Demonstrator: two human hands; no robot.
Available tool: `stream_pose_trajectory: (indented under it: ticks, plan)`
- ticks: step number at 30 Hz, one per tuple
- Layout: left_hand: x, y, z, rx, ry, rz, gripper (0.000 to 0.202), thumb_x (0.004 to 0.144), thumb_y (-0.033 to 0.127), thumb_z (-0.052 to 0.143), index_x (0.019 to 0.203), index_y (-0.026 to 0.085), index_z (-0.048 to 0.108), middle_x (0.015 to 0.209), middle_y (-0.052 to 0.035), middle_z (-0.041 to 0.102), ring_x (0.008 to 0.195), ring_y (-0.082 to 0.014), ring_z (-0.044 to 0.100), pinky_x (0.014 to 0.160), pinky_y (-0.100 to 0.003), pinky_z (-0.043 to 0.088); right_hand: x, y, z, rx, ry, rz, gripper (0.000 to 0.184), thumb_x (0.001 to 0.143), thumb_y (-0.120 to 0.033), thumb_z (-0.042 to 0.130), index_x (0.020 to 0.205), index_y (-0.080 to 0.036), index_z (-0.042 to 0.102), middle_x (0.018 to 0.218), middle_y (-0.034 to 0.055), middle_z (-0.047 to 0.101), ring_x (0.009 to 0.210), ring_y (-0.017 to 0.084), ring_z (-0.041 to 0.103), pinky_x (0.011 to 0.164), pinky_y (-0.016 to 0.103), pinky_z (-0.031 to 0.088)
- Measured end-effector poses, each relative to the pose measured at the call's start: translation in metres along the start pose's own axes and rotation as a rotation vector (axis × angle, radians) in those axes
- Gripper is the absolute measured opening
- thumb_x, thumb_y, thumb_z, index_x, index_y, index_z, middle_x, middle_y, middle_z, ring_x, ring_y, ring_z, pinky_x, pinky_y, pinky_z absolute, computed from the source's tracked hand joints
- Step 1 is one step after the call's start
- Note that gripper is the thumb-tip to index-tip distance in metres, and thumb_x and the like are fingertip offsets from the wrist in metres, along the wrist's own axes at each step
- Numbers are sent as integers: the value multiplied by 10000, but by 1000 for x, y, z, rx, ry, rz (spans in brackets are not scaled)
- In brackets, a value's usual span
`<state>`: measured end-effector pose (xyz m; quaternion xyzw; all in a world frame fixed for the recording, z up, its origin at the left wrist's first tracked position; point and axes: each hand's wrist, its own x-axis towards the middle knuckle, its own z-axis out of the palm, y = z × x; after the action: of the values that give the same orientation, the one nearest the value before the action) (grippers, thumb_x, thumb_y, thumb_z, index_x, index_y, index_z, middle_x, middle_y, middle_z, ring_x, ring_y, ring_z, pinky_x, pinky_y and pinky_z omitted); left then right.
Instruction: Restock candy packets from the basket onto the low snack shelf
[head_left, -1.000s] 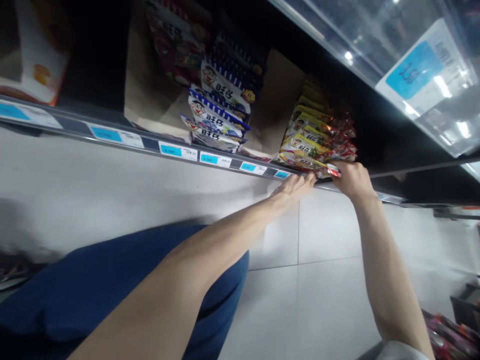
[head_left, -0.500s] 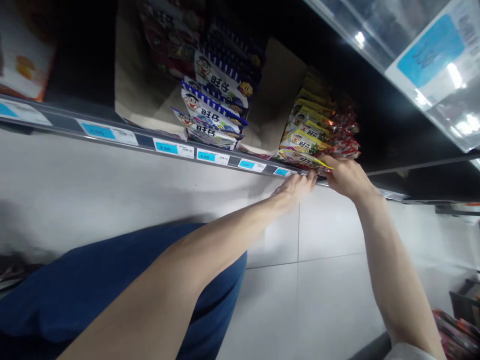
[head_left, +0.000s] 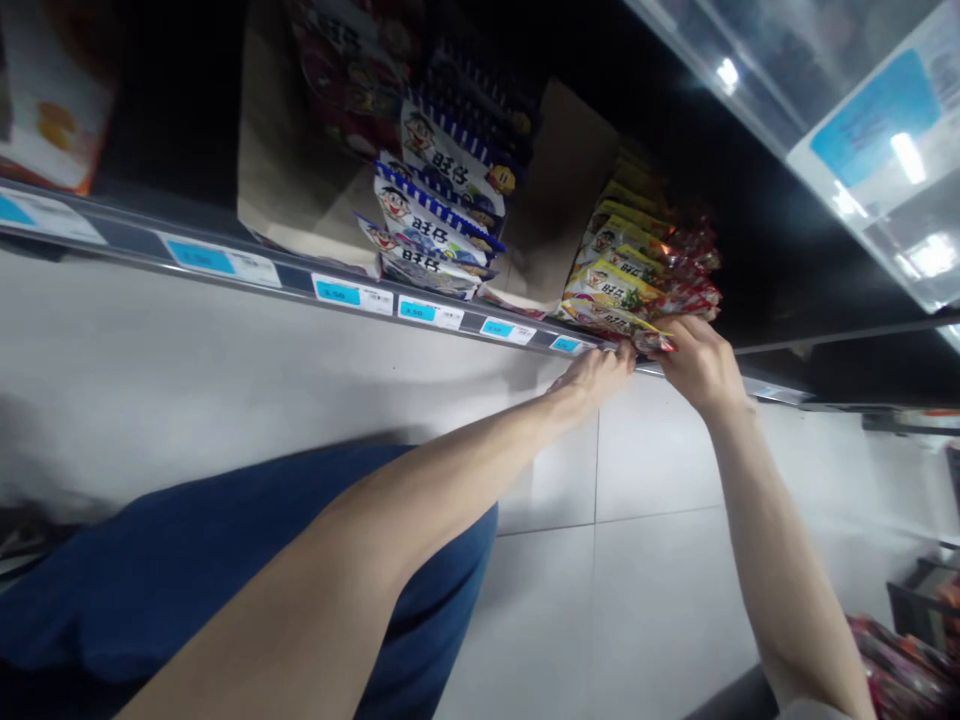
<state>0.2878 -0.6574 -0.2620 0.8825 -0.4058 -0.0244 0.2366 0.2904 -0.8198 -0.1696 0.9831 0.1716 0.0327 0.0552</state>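
Yellow snack packets stand in a row near the shelf front, with red packets to their right. My right hand is closed at the right end of the foremost yellow packet, its fingertips partly hidden by the packaging. Just left of it and lower, my left hand rests at the shelf's front edge below the packets. Its fingers are curled, and whatever they hold cannot be made out.
White-and-blue snack packets fill a cardboard box to the left. Price labels line the shelf edge. A clear bin with a label hangs over the upper right. My blue-clad knee is below.
My right hand has shifted slightly at the front packet's right end, and a red, shiny bit shows by its fingers. My left hand stays nearly still. The view has moved slightly.
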Motion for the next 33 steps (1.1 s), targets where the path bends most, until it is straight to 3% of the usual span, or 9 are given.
stream_pose_trajectory:
  ticks: [7,11,19,22,24,27,30,31,33]
  plan:
    - [1,-4,-14,-61,-51,16,567,887,-54,269,1380,21,541,1294,-256,586,967,-256,690,765,-344,541,14,22,21,-50,-27,-4,249,876,-176,580,1084,-187,717,1079,123,726,982,276,688,835,345,526]
    - [-1,-2,-19,-54,-97,1,568,888,-42,287,1399,23,526,1336,-263,569,981,-269,689,773,-358,547,14,26,19,-20,-111,-36,254,873,-174,584,1075,-184,737,989,107,749,915,260,704,787,323,527]
    - [-6,1,-24,31,-139,-4,649,865,-56,274,1494,23,412,1505,-273,435,988,-250,702,773,-357,562,14,21,8,-35,-130,168,216,813,-190,707,1009,-187,796,902,127,773,892,302,727,813,370,557]
    - [-13,10,-38,-1,-158,2,582,847,-53,399,1417,4,501,1410,-305,518,991,-273,704,784,-374,567,20,18,6,-3,-193,194,235,799,-167,716,1018,-205,792,955,128,773,918,299,728,832,385,567]
    - [-26,20,-53,-51,-158,51,482,842,-37,476,1298,36,612,1255,-263,639,1007,-270,701,802,-356,563,20,13,-3,49,-219,193,266,782,-169,737,1042,-204,785,988,129,770,949,301,725,860,392,569]
    - [-65,34,-84,-221,-114,126,369,912,43,456,1201,125,671,1093,-153,720,972,-243,708,800,-335,557,2,-13,-26,141,-18,269,277,794,-240,746,1066,-191,766,1055,140,757,1001,319,711,922,440,558]
    - [-128,38,-116,-547,56,84,350,972,170,441,1250,228,644,1125,-70,731,916,-221,716,820,-344,559,-39,-75,-45,366,482,490,287,879,-395,678,1110,-229,718,1115,121,736,1006,312,701,941,497,556]
    - [-153,37,-125,-680,126,9,337,984,217,443,1245,250,654,1139,-53,733,949,-216,715,853,-336,557,-55,-104,-49,504,626,574,264,911,-416,636,1104,-248,700,1087,113,735,982,305,704,916,499,570]
    - [-202,30,-140,-943,258,-300,297,991,320,480,1185,283,701,1123,-22,746,966,-201,717,877,-299,555,-83,-169,-50,834,625,633,218,977,-426,518,1045,-295,679,1014,81,734,938,287,709,884,502,587]
